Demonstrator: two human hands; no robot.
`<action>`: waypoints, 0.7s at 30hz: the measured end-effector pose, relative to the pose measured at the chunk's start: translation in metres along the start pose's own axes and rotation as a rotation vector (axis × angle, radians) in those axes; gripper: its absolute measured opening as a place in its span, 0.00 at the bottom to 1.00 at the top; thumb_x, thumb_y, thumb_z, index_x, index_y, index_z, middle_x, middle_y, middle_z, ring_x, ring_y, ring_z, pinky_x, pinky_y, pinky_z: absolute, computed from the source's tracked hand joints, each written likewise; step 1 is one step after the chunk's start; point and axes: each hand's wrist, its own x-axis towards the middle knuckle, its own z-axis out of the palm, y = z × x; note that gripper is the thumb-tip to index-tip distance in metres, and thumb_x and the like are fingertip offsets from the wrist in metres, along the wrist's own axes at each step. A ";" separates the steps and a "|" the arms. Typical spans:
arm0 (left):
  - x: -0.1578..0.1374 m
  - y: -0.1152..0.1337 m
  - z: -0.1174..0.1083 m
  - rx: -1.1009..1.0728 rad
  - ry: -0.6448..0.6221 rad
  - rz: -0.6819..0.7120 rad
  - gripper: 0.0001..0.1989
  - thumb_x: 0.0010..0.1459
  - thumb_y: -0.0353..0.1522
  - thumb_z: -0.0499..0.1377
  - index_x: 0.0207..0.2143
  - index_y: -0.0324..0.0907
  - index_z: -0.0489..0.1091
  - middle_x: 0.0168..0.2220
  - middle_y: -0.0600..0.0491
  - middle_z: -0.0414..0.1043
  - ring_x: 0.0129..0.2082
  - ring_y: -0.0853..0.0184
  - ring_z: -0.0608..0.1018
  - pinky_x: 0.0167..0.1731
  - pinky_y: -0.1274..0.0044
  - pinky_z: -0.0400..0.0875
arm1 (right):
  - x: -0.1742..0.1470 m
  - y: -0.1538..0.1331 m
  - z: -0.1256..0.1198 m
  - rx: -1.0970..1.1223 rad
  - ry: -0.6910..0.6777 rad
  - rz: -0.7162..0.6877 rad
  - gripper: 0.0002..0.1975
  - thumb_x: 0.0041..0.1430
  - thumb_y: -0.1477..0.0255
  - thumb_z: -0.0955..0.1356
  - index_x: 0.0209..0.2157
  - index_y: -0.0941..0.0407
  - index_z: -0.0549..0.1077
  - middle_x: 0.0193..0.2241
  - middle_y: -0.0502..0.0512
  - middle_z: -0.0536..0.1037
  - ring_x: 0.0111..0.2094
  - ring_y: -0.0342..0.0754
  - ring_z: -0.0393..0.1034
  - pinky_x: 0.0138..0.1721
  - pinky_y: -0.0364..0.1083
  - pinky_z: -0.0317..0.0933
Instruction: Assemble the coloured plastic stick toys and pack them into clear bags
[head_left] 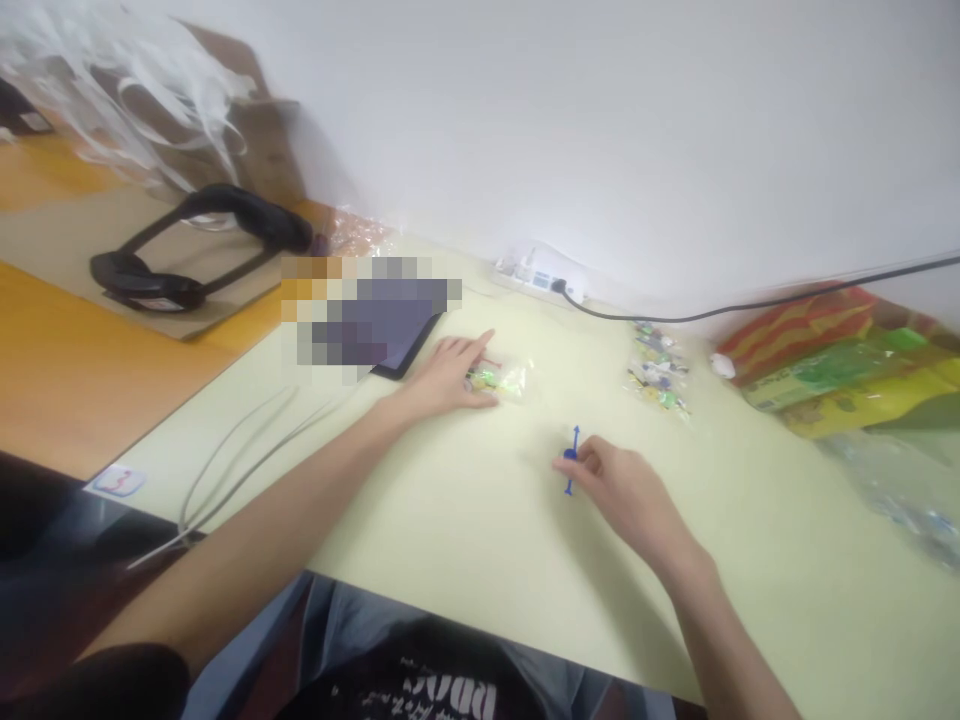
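My right hand is closed in a pinch on a small blue plastic piece, shaped like an arrow with a round middle. It is held above the pale yellow tabletop, tilted nearly upright. Farther left, my left hand lies with fingers spread at the edge of a small clear plastic bag. Bright green bits show inside that bag, and the palm and thumb partly cover it. A loose cluster of small colored pieces lies behind my right hand.
A tablet, partly pixelated, lies beyond my left hand. A black cable runs to a white power strip by the wall. Colorful packaging and clear plastic sit right. A black-framed device and pale cables are left.
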 end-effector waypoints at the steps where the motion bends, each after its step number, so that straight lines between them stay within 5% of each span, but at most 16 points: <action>1: 0.000 0.000 0.000 0.003 0.001 0.001 0.57 0.51 0.51 0.70 0.76 0.47 0.47 0.61 0.46 0.69 0.63 0.50 0.66 0.65 0.64 0.57 | -0.011 0.000 0.006 0.012 -0.019 0.020 0.17 0.64 0.53 0.70 0.33 0.52 0.72 0.27 0.52 0.81 0.29 0.53 0.73 0.29 0.47 0.54; 7: 0.001 0.001 0.000 0.028 -0.006 -0.016 0.58 0.51 0.52 0.71 0.76 0.45 0.47 0.59 0.46 0.70 0.61 0.50 0.67 0.64 0.64 0.59 | -0.025 0.001 0.026 0.050 0.004 0.015 0.08 0.66 0.69 0.64 0.32 0.52 0.72 0.27 0.51 0.80 0.29 0.52 0.74 0.32 0.48 0.58; 13: 0.000 0.003 -0.001 0.012 -0.003 -0.031 0.58 0.51 0.51 0.71 0.76 0.47 0.46 0.59 0.46 0.70 0.61 0.50 0.67 0.64 0.63 0.60 | -0.020 0.013 0.012 0.106 0.203 -0.048 0.12 0.66 0.68 0.63 0.36 0.52 0.78 0.33 0.53 0.83 0.32 0.53 0.76 0.36 0.49 0.62; 18: 0.000 0.005 -0.004 0.008 -0.020 -0.049 0.58 0.51 0.51 0.71 0.76 0.46 0.47 0.60 0.46 0.70 0.62 0.49 0.66 0.64 0.63 0.60 | 0.020 0.025 -0.003 0.047 0.399 -0.142 0.13 0.66 0.66 0.65 0.34 0.54 0.80 0.34 0.57 0.81 0.33 0.53 0.73 0.40 0.52 0.63; 21: 0.000 0.005 -0.003 0.015 -0.020 -0.042 0.58 0.51 0.51 0.70 0.76 0.46 0.47 0.60 0.46 0.70 0.62 0.49 0.66 0.64 0.63 0.60 | 0.058 0.023 0.000 0.056 0.426 -0.244 0.11 0.64 0.66 0.67 0.35 0.55 0.82 0.38 0.61 0.80 0.41 0.57 0.73 0.47 0.55 0.64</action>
